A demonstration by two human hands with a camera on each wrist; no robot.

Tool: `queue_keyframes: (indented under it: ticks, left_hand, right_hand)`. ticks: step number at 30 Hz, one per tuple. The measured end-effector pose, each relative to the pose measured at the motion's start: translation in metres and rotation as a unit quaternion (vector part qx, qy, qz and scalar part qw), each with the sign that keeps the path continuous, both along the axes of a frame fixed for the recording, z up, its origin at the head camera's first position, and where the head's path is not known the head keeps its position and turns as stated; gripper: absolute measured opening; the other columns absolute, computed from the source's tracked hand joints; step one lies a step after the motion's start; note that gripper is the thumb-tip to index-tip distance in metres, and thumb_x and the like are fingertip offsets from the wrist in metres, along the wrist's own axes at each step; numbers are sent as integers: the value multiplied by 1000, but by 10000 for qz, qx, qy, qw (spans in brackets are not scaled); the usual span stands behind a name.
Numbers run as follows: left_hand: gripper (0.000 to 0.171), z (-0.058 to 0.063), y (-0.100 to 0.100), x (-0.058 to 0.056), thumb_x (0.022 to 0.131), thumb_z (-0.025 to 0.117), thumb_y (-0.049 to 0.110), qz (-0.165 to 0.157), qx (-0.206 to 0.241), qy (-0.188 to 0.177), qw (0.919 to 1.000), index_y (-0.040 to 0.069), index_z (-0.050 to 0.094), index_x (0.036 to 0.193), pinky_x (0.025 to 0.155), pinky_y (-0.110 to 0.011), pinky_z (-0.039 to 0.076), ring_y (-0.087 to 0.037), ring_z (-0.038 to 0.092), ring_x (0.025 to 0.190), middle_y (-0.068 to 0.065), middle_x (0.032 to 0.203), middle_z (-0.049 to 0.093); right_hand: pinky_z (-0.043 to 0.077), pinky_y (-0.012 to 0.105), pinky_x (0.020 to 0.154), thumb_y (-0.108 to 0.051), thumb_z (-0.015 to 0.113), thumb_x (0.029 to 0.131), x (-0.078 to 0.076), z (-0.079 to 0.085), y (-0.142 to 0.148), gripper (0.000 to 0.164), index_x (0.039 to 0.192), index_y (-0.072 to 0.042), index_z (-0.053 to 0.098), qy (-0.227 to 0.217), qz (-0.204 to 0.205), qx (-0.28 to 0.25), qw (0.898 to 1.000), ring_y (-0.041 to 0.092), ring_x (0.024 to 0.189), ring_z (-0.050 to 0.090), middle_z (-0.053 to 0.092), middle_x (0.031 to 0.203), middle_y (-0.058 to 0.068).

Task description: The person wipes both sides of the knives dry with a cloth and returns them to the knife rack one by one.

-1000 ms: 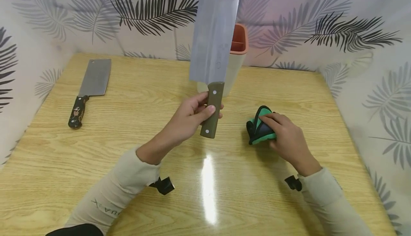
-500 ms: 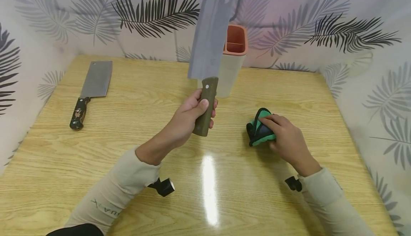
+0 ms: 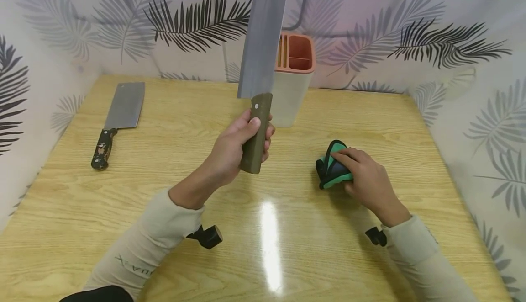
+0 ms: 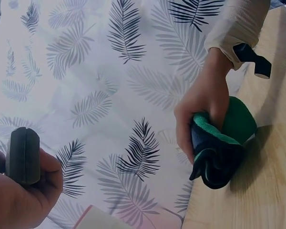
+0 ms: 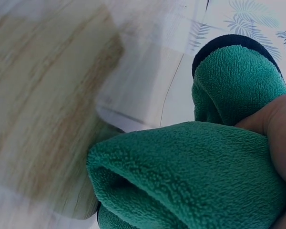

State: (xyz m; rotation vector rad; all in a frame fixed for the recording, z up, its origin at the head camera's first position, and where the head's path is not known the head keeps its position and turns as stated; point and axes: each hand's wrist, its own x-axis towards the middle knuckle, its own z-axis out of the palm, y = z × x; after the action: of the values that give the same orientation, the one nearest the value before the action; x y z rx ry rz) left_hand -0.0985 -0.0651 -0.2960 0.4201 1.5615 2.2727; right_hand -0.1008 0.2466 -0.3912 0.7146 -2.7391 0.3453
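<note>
My left hand (image 3: 234, 144) grips the olive-brown handle of a cleaver (image 3: 263, 41), its thumb along the handle and the broad blade pointing up and slightly right. The left wrist view shows the handle's butt end (image 4: 23, 156) inside the curled fingers. My right hand (image 3: 371, 181) pinches a bunched green cloth with dark edging (image 3: 334, 167) low over the right part of the table. In the right wrist view the folded cloth (image 5: 190, 171) fills much of the picture. Blade and cloth are apart.
A second cleaver (image 3: 125, 105) with a black, worn handle lies flat at the left of the table (image 3: 185, 110). At the back, partly behind the raised blade, stands a cream knife holder (image 3: 289, 96) with an orange slotted top. Leaf-patterned fabric (image 3: 370, 28) hangs behind.
My left hand has moved the cleaver leftward and turned it a little, uncovering more of the knife holder's slots. The right hand and cloth have stayed nearly in place.
</note>
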Motion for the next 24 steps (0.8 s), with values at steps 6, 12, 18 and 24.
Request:
queue_keyframes:
  ticks: [6, 12, 18, 24]
  left_hand:
    - [11, 8, -2, -4, 110, 31, 21, 121, -263, 292, 9992, 14, 37, 106, 62, -23, 41, -10, 38, 72, 3, 83, 40]
    - [18, 10, -9, -12, 109, 30, 23, 401, -886, 382, 9945, 11, 39, 99, 56, -25, 46, -12, 41, 67, 1, 78, 43]
    - [21, 22, -17, -21, 107, 31, 27, 558, -1458, 389, 9870, 11, 44, 101, 54, -30, 52, -13, 51, 55, 1, 65, 53]
    - [27, 32, -24, -26, 107, 29, 27, 634, -1581, 387, 9846, 9, 47, 99, 53, -28, 49, -13, 51, 53, 2, 60, 54]
  right_hand:
    - [60, 56, 75, 15, 63, 64, 0, -1, 0, 64, 125, -6, 67, -13, 10, 14, 10000, 39, 113, 63, 66, 122, 17]
    - [59, 55, 72, 14, 63, 64, 0, -2, 1, 65, 125, -6, 67, -9, 49, 54, 10000, 38, 112, 63, 66, 122, 17]
    - [60, 55, 72, 14, 63, 63, -1, -3, 1, 65, 125, -6, 67, 48, 78, 84, 9999, 38, 111, 64, 66, 121, 16]
    - [59, 55, 74, 9, 67, 69, -1, -5, 0, 62, 129, -8, 65, -404, 40, 382, 9984, 39, 116, 62, 64, 127, 17]
